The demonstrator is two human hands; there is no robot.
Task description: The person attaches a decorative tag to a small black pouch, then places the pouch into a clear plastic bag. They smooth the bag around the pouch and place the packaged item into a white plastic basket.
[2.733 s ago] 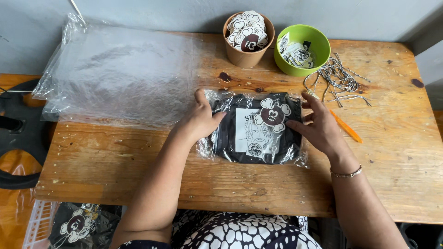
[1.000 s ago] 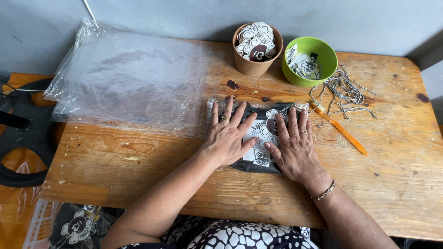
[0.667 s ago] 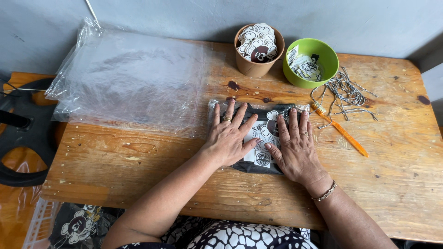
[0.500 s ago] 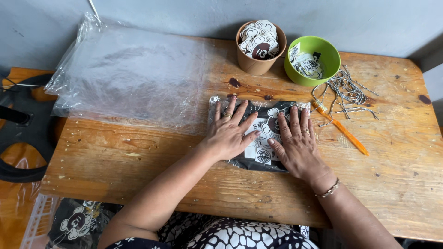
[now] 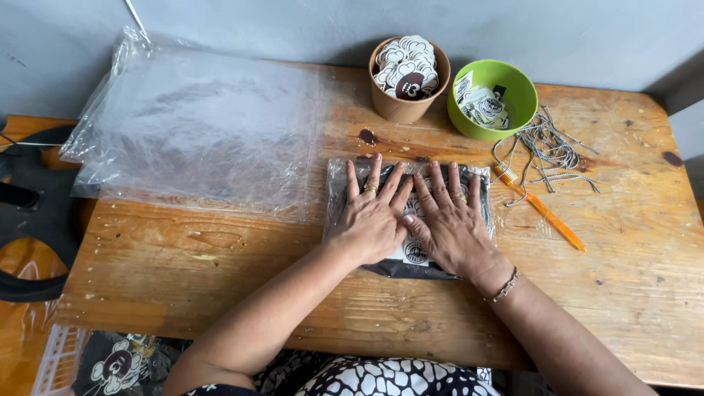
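**Both palms flat on the bagged garment**

Pressing down side by side in the head view, the left hand and the right hand lie flat, fingers spread, on the bagged black garment near the middle of the wooden table. Neither hand pinches anything; the thumbs nearly meet over the white printed panel, and most of the packet is hidden beneath them. A ring shows on each hand, and a bracelet sits at the right wrist.

Half a second ago the hands lay a little apart, with the skull-shaped sticker and the print showing between them. Now the right hand has slid leftward and closed that gap, so only the lower part of the print shows. The packet itself lies where it did.

A loose stack of clear plastic bags covers the table's far left. Behind the packet stand a brown paper cup full of stickers and a green bowl of tags. Grey strings lie to the right, with an orange tool just beside the packet's right edge.
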